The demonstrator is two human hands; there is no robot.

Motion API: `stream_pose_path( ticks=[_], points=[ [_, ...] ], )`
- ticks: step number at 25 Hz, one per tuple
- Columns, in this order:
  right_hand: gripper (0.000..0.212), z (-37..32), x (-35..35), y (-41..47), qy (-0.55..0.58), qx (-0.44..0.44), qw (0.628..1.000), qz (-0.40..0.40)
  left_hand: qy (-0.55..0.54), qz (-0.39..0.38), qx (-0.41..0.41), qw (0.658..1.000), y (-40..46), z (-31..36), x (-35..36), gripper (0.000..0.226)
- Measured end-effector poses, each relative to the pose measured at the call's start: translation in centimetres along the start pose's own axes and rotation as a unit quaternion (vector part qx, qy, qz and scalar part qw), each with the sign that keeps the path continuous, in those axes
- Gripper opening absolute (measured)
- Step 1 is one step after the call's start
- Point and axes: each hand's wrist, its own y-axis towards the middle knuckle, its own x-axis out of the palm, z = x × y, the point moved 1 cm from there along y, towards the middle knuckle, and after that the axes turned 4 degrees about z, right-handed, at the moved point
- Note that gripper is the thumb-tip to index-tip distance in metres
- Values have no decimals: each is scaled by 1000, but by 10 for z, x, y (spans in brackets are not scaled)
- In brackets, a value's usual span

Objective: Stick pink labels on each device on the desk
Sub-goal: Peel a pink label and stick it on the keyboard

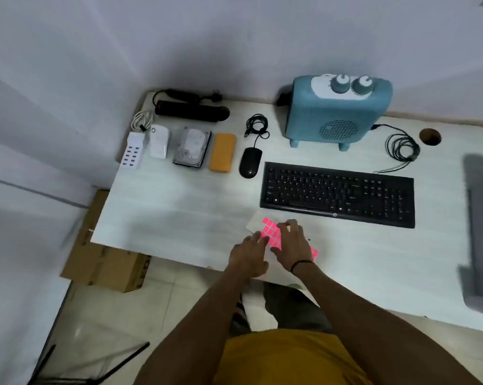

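Pink labels on a white sheet lie at near edge of bench, just near of black keyboard. Left hand and right hand both rest on sheet; fingers blurred, so grip of either cannot be told. Farther: mouse, orange case, hard drive, white chargers. Far right: blue heater.

A plain home office or small workroom: a white desk pushed into a bare corner, a black keyboard just beyond the hands, a blue heater farther back, cardboard boxes on the tiled floor to their left.
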Motion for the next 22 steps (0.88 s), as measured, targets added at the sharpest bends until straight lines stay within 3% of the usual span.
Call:
stream_pose_path(
  ticks=[7, 10, 12, 14, 16, 19, 22],
  points=[
    [82, 8, -1, 21, -20, 94, 993, -62, -27, 16, -59, 998, 9, 2, 2, 66],
    [56, 13, -8, 34, -74, 86, 991, -76, -54, 11, -65, 996, 12, 2, -2, 62],
    [35, 17, -12, 41, -53, 69, 990, -107, -99, 20, -91, 991, 12, -4, -5, 61],
    [28, 19, -17, 46, 9, 61, 985, -159, -162, 51, -129, 977, 12, -14, -13, 58],
    [27, 16, -22, 45, 58, 67, 985, -147, -188, 59, -149, 969, 10, -22, -20, 51],
    [44, -3, -17, 37, 79, 69, 987, -123, -96, 18, -81, 992, 4, -29, -18, 39],
    [49, -27, -6, 30, 118, 111, 982, -102, -25, -13, -66, 997, 1, -36, -7, 48]
  ],
)
